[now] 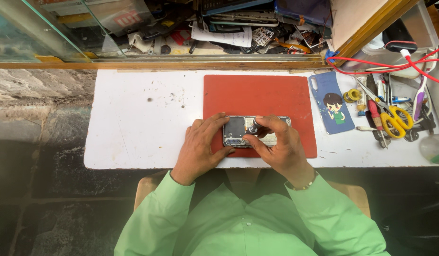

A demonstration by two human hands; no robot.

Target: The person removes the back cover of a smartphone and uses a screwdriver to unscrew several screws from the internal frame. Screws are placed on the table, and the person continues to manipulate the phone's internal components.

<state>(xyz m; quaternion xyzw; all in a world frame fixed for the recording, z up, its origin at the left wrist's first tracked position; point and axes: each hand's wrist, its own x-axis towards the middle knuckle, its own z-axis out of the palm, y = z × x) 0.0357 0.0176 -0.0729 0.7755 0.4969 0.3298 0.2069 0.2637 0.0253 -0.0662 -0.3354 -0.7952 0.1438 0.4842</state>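
I am bracing the opened phone [250, 131] with my left hand [200, 148], fingers spread flat over its left end. My right hand [278, 144] is pinching a small metal screwdriver [253, 126] upright on its exposed dark-and-silver interior. The phone is lying on the red mat [257, 97]; yellow-handled scissors [394, 118] are lying farther right.

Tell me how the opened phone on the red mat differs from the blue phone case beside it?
The phone lies crosswise on the red mat, its back off and its insides bare; the case lies lengthwise on the white table, whole, with a cartoon figure on it. The left hand steadies the phone while the right hand works a screwdriver on it; nobody touches the case. Both lie flat.
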